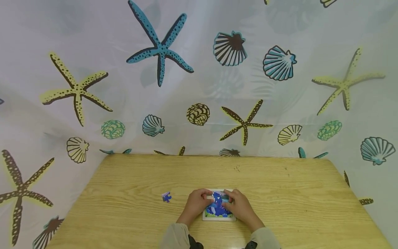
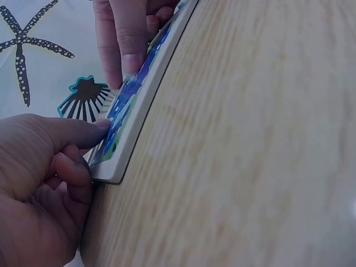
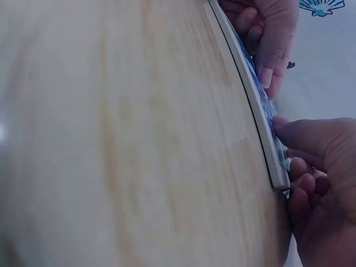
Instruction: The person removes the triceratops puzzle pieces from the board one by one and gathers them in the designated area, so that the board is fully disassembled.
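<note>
A small jigsaw puzzle (image 1: 218, 209) with a blue cartoon picture lies in a white-rimmed tray (image 1: 217, 219) on the table. My left hand (image 1: 196, 202) grips its left side, thumb on the picture and other fingers curled by the rim. On the opposite side my right hand (image 1: 242, 206) holds the tray in the same way, its thumb (image 3: 303, 133) over the picture. In the left wrist view, the left thumb (image 2: 83, 132) presses near the tray's corner. Both hands cover the upper corners of the picture. A pale gap shows beside the left thumb in the head view.
One loose blue and purple puzzle piece (image 1: 166, 197) lies on the wooden table (image 1: 130, 214), left of the tray. A white cloth (image 1: 192, 79) printed with starfish and shells hangs behind the table and along both sides.
</note>
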`<state>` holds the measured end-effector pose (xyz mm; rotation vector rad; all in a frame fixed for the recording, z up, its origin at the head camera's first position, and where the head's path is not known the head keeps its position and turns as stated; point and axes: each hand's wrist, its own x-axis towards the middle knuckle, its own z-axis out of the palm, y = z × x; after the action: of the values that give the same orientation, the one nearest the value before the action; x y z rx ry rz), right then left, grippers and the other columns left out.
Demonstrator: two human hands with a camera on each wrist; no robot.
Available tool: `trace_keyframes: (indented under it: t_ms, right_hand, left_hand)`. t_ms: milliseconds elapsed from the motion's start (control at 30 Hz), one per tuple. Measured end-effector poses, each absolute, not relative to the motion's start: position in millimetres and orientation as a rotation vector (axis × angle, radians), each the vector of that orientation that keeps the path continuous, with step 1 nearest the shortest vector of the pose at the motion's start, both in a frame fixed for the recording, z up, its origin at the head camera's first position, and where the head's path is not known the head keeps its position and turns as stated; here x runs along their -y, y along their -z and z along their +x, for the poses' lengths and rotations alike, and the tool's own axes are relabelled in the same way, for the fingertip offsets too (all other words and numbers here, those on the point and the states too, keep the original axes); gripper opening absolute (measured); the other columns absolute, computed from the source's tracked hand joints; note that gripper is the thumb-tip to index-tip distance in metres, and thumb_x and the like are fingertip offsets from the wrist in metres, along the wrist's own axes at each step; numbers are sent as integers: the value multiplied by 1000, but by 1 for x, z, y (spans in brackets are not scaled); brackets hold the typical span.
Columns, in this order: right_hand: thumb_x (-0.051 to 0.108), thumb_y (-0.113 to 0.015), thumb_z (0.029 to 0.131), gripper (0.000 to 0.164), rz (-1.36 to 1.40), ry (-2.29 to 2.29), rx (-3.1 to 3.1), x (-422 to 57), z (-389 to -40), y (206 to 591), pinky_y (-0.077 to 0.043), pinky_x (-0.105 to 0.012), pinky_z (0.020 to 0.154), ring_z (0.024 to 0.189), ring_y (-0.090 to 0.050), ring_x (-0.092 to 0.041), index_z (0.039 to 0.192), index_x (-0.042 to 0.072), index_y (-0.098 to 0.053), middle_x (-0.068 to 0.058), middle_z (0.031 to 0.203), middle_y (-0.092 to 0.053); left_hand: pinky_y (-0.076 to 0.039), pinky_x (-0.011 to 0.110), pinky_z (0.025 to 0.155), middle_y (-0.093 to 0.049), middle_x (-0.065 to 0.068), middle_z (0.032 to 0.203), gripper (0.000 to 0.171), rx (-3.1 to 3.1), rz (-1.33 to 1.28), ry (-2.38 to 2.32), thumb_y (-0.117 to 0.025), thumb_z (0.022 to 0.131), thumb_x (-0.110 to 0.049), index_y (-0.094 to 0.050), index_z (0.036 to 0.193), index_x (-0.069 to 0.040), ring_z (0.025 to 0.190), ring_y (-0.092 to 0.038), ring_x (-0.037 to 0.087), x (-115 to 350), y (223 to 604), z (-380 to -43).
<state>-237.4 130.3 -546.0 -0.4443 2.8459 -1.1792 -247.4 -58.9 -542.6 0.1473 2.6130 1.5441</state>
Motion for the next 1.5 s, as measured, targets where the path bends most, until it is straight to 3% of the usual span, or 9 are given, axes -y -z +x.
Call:
trace_keyframes:
  t_ms: [533, 800, 1000, 1233, 1500]
  right_hand:
    - [16, -69, 87, 53, -461, 1185, -2776, -133, -236, 544, -29, -25, 62, 72, -32, -15, 132, -4, -51, -2, 84, -32]
    - [16, -70, 85, 54, -463, 1181, -2787, -134, -237, 547, -27, -24, 60, 70, -30, -14, 132, -4, -51, -1, 83, -30]
    - [16, -70, 85, 53, -465, 1179, -2792, -133, -237, 547, -27, -25, 60, 70, -30, -15, 131, -4, -52, -1, 83, -31]
    - [16, -70, 86, 53, -450, 1195, -2769, -133, -236, 545, -27, -25, 61, 71, -31, -15, 132, -3, -52, -2, 84, -31]
    - [17, -69, 86, 53, -441, 1192, -2777, -133, -237, 545, -27, -25, 61, 71, -31, -15, 132, -3, -52, -2, 84, -32]
  left_hand:
    - [-35, 27, 61, -43, -1, 70, 19, -2633, 150, -1548, -71, 82, -6, -69, 101, -2, 66, -43, 13, 57, 546, -245]
    - [-34, 22, 54, -46, -1, 72, 17, -2593, 116, -1624, -71, 82, -4, -67, 98, -5, 62, -43, 12, 56, 549, -245]
    - [-39, 24, 60, -50, 0, 77, 17, -2588, 66, -1626, -71, 81, -4, -67, 97, -7, 69, -47, 14, 56, 551, -245]
    - [-44, 35, 76, -60, 0, 92, 14, -2648, 105, -1617, -71, 83, -10, -68, 96, -11, 83, -51, 15, 56, 558, -246]
    - [-46, 31, 71, -65, -1, 88, 8, -2614, 70, -1714, -68, 85, -10, -69, 93, -11, 79, -56, 12, 55, 556, -246]
